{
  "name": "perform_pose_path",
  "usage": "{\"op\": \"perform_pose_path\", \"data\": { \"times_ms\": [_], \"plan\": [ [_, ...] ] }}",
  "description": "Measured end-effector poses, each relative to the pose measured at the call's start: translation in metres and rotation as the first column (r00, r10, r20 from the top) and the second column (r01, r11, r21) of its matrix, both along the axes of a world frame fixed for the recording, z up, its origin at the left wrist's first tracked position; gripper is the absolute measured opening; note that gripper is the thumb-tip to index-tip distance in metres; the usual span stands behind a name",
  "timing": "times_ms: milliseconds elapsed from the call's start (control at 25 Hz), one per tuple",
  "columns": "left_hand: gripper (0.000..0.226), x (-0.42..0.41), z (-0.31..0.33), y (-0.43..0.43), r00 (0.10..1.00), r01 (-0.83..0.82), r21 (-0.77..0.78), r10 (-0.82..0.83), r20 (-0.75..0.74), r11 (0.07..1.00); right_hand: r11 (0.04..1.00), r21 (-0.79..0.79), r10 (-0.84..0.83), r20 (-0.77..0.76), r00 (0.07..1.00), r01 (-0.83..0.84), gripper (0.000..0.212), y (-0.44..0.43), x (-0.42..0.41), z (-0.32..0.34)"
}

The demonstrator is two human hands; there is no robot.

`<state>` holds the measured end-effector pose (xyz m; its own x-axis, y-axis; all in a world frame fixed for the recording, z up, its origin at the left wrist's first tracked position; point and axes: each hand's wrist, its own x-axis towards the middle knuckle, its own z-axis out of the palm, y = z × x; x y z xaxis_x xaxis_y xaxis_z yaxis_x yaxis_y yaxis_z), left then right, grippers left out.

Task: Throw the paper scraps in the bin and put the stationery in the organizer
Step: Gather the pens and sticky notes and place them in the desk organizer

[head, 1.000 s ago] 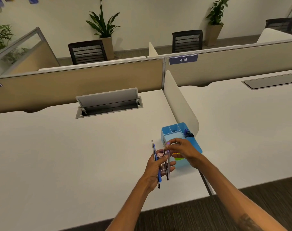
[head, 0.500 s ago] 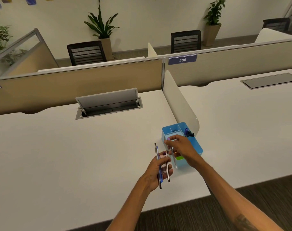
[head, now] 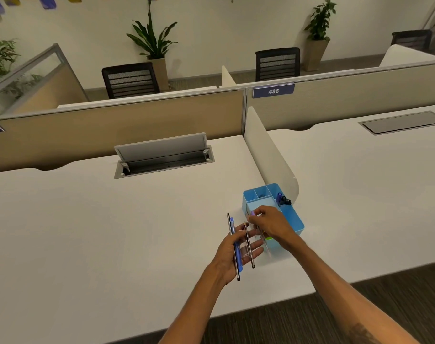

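Observation:
A blue compartmented organizer (head: 293, 218) stands on the white desk beside the rounded divider, with a purple and a black item (head: 282, 198) upright in its far right slot. My left hand (head: 236, 252) lies palm up just left of the organizer and holds several pens and pencils (head: 236, 247), among them a blue pen and dark thin ones. My right hand (head: 268, 223) hovers over the organizer's near end and pinches the top of one thin pen (head: 247, 234) from that bundle. Something green (head: 268, 238) shows under my right hand.
A cable hatch (head: 162, 157) with its lid raised is set into the desk behind. A white divider panel (head: 268, 155) separates this desk from the one on the right, which has a closed hatch (head: 402, 122). The desk's front edge (head: 261, 304) runs below my wrists.
My right hand came back from the organizer's compartment to the bundle in my left hand and now pinches a thin pen there. The left hand stayed roughly in place.

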<state>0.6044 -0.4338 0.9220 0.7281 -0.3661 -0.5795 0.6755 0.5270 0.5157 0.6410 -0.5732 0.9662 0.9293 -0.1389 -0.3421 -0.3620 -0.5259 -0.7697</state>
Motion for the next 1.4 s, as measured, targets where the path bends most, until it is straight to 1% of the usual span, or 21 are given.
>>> {"op": "perform_pose_path", "data": {
  "times_ms": [80,160,240,360,520,600,640,760,880,960,1080,1200,1280,1400],
  "plan": [
    [0.041,0.0,0.004,0.0,1.0,0.017,-0.035,-0.018,-0.022,0.999,1.0,0.009,0.004,0.003,1.0,-0.004,0.025,0.002,0.0,0.002],
    [0.058,0.001,0.007,0.001,0.998,0.041,-0.068,-0.044,-0.041,0.997,0.999,0.032,0.011,-0.015,1.0,-0.01,0.025,0.006,0.002,0.003],
    [0.069,0.001,0.007,0.001,0.996,0.058,-0.078,-0.063,-0.058,0.995,0.999,0.016,0.045,-0.02,0.999,-0.045,0.021,0.011,0.004,0.003],
    [0.072,0.0,0.007,0.0,0.994,0.073,-0.075,-0.079,-0.075,0.995,0.996,-0.015,0.082,-0.037,0.996,-0.083,0.015,0.015,0.009,0.001],
    [0.07,-0.002,0.009,0.0,0.991,0.095,-0.111,-0.104,-0.083,0.989,0.992,-0.086,0.083,-0.098,0.992,-0.092,0.028,0.02,0.014,-0.001],
    [0.066,-0.003,0.01,-0.001,0.991,0.106,-0.11,-0.114,-0.067,0.988,0.99,-0.114,0.075,-0.12,0.99,-0.089,0.029,0.021,0.016,-0.001],
    [0.064,-0.003,0.01,-0.001,0.991,0.111,-0.108,-0.118,-0.063,0.988,0.993,-0.095,0.06,-0.134,0.989,-0.073,0.027,0.02,0.016,0.0],
    [0.056,-0.003,0.011,-0.001,0.99,0.118,-0.114,-0.126,-0.067,0.986,0.999,0.032,-0.003,-0.155,0.988,0.008,0.023,0.018,0.013,0.003],
    [0.049,-0.004,0.011,0.0,0.99,0.102,-0.161,-0.116,-0.08,0.982,0.996,0.07,-0.042,-0.128,0.991,0.051,0.016,0.015,0.009,0.009],
    [0.047,-0.004,0.01,0.001,0.989,0.106,-0.197,-0.124,-0.085,0.975,0.993,0.089,-0.061,-0.112,0.992,0.071,0.018,0.013,0.006,0.012],
    [0.044,-0.002,0.01,0.001,0.988,0.115,-0.224,-0.134,-0.072,0.968,0.981,0.168,-0.082,-0.095,0.992,0.097,0.02,0.011,0.003,0.016],
    [0.04,0.0,0.008,0.001,0.99,0.109,-0.225,-0.126,-0.063,0.968,0.969,0.219,-0.114,-0.019,0.993,0.115,0.023,0.009,0.004,0.019],
    [0.042,0.002,0.006,0.002,0.991,0.083,-0.211,-0.102,-0.082,0.974,0.931,0.317,-0.181,-0.026,0.983,0.18,0.025,0.005,0.006,0.02],
    [0.046,0.004,0.0,0.003,0.991,0.017,-0.169,-0.039,-0.128,0.985,0.833,0.496,-0.235,-0.084,0.968,0.246,0.024,0.0,0.006,0.017]
  ]
}}
